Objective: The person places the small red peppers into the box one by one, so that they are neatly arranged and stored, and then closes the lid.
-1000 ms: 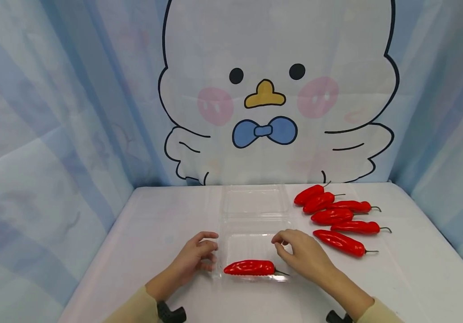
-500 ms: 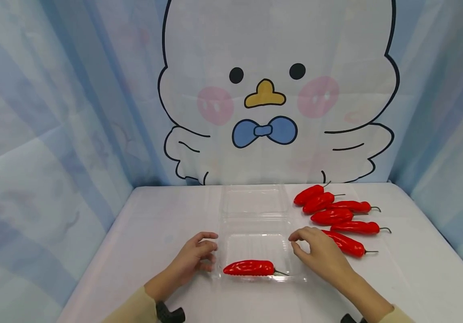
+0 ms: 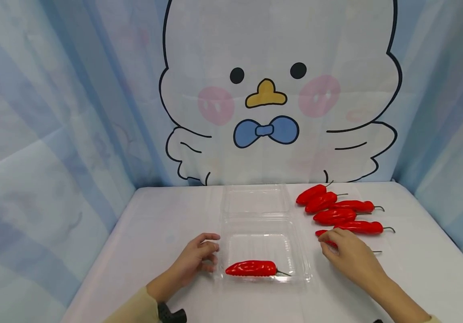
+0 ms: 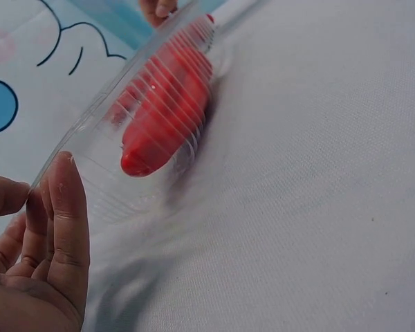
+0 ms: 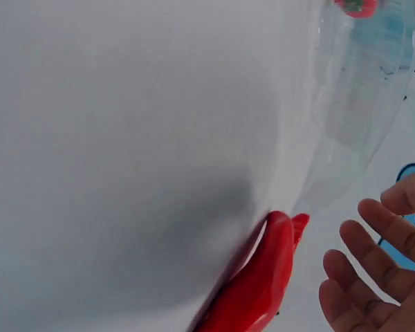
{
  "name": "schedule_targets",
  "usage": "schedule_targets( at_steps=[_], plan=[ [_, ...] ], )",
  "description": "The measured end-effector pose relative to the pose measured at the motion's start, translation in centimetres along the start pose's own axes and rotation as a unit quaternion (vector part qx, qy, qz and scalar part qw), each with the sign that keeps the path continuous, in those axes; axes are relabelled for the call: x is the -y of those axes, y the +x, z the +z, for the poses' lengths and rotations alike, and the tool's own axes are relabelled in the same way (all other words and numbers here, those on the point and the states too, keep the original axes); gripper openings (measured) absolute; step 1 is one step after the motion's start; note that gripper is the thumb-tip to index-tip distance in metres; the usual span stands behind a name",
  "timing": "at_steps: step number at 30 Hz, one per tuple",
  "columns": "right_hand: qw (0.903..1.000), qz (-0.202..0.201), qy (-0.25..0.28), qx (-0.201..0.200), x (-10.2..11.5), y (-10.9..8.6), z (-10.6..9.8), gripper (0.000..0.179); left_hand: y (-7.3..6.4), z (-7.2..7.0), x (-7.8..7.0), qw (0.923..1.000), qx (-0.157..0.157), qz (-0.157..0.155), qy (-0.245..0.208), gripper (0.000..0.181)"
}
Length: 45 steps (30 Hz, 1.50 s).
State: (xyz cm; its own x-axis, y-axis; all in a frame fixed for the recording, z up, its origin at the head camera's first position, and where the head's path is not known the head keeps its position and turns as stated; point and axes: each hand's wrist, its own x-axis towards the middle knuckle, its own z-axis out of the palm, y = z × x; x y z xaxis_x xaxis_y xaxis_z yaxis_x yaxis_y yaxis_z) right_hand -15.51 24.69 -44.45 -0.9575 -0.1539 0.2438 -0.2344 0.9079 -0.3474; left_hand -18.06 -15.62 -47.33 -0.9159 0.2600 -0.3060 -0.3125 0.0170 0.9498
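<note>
Rn, one long glossy red chilli (image 5: 256, 294) lies on white table (image 3: 166, 215) under R hand (image 3: 352, 255), fingers loose, nothing held; a 2nd chilli (image 3: 251, 268) sits in clear plastic clamshell box (image 3: 257, 246), L hand (image 3: 194, 255) relaxed beside it. Prob. pick-up step; next needs a pinch.

clear container (image 3: 259, 246), open | red pepper (image 3: 251, 268) lying inside | six red peppers (image 3: 333, 217) right of it

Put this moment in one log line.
left hand: at left edge of clear plastic box | right hand: over glossy red pepper on white table | box: open, another pepper inside
</note>
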Motion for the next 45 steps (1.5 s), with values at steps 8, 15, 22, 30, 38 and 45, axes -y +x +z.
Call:
schedule_targets(
  at_steps=[8, 15, 22, 30, 38, 45],
  plan=[
    [0.9993, 0.027, -0.018, 0.020, -3.2, -0.7, -0.4, 0.020, 0.0, -0.1, 0.1, 1.0000, -0.003, -0.003, 0.004, 0.042],
    [0.9986, 0.035, -0.025, 0.030, -4.9, -0.8, -0.6, 0.019, -0.2, -0.2, 0.1, 1.0000, 0.001, -0.005, 0.002, 0.044],
    [0.9982, 0.034, -0.030, 0.040, -5.6, -0.7, -0.7, 0.027, -0.2, -0.2, 0.2, 1.0000, 0.005, -0.007, 0.001, 0.045],
    [0.9981, 0.021, -0.035, 0.046, -6.2, -0.2, -0.4, 0.044, 0.1, -0.1, 0.4, 1.0000, 0.001, -0.008, 0.000, 0.043],
    [0.9989, 0.020, -0.027, 0.034, -6.6, 0.4, -0.1, 0.045, 0.2, -0.1, 0.4, 1.0000, -0.005, -0.004, 0.002, 0.044],
    [0.9984, 0.040, -0.014, 0.039, -6.9, 1.0, -0.2, 0.037, 0.4, -0.1, 0.3, 0.9999, -0.006, -0.001, 0.011, 0.045]
  ],
)
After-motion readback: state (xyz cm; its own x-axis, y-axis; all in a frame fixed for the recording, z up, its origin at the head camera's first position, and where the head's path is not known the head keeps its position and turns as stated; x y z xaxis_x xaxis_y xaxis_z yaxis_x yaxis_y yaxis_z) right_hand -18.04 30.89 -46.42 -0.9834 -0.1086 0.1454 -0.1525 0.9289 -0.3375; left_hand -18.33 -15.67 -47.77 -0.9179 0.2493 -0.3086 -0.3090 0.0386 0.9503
